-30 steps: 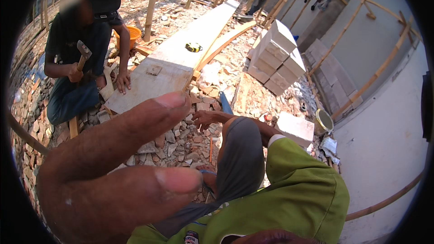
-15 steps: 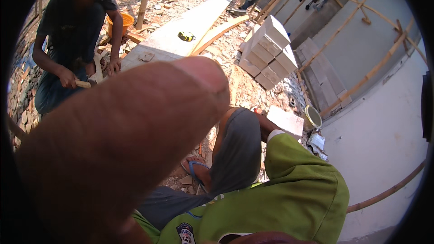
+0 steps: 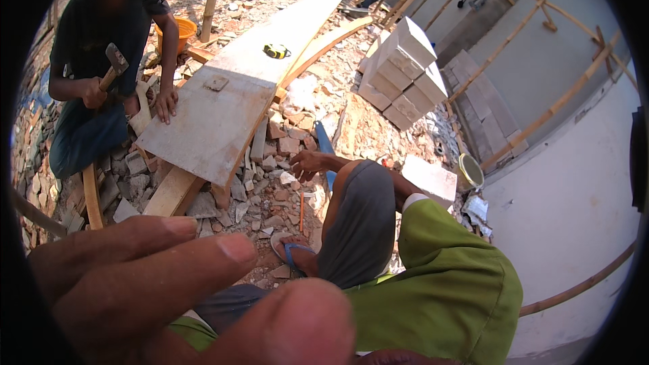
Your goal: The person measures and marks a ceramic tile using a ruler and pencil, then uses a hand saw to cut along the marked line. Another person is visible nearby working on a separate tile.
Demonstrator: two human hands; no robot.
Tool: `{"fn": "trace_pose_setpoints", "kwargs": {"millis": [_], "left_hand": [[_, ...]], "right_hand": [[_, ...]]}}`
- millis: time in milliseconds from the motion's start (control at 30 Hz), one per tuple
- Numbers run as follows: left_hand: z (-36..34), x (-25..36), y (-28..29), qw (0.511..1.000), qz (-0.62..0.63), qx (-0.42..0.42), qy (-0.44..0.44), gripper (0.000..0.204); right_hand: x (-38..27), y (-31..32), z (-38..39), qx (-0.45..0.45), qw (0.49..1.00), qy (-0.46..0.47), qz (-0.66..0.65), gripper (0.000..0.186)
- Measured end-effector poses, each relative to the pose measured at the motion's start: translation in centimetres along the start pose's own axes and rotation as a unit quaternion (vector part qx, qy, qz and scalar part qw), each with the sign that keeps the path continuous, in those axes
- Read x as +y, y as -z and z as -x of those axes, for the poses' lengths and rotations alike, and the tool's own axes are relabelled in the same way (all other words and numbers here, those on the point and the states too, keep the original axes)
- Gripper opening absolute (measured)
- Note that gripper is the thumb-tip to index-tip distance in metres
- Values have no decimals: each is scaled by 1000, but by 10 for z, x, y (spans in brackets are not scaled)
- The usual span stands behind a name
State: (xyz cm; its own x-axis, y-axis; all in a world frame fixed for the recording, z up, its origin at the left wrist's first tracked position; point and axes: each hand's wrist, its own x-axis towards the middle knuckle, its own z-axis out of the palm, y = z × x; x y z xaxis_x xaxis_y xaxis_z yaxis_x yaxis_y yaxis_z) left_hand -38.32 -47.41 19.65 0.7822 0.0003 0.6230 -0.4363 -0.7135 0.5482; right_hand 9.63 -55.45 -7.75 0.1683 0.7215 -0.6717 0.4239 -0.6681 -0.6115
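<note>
Close to the camera and very large, my left hand holds nothing that I can see, its fingers stretched out and apart. My right forearm rests across my knee, and my right hand hangs past it, fingers loosely spread and nothing visible in them. Nearest to that hand is a long blue object, partly hidden, whose kind I cannot make out. A thin orange stick stands among the rubble below. A long pale board lies ahead, with a yellow-and-black tape measure and a small square piece on it.
A co-worker at left holds up a hammer, other hand on the board. An orange bucket stands behind. Stacked pale blocks, a white bucket and bamboo poles are at right. Broken brick covers the ground.
My left hand has dropped from mid-view to the lower left, its fingers now showing apart. My right hand and the board's near end have come into view. The co-worker has raised the hammer.
</note>
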Motion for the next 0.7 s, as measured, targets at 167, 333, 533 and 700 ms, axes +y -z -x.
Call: {"fn": "trace_pose_setpoints", "kwargs": {"millis": [167,333,533,700], "left_hand": [[-2,-3,-3,1000,-3,2,10,50],[-5,-5,-9,1000,-7,10,1,49],[-4,-6,-3,1000,-15,5,1,48],[2,-5,3,1000,-26,2,12,47]], "right_hand": [[1,-3,-12,-12,1000,2,0,55],[5,-3,-31,-18,1000,1,5,55],[3,-11,-39,-27,1000,2,4,55],[9,-7,-28,-18,1000,2,3,55]]}}
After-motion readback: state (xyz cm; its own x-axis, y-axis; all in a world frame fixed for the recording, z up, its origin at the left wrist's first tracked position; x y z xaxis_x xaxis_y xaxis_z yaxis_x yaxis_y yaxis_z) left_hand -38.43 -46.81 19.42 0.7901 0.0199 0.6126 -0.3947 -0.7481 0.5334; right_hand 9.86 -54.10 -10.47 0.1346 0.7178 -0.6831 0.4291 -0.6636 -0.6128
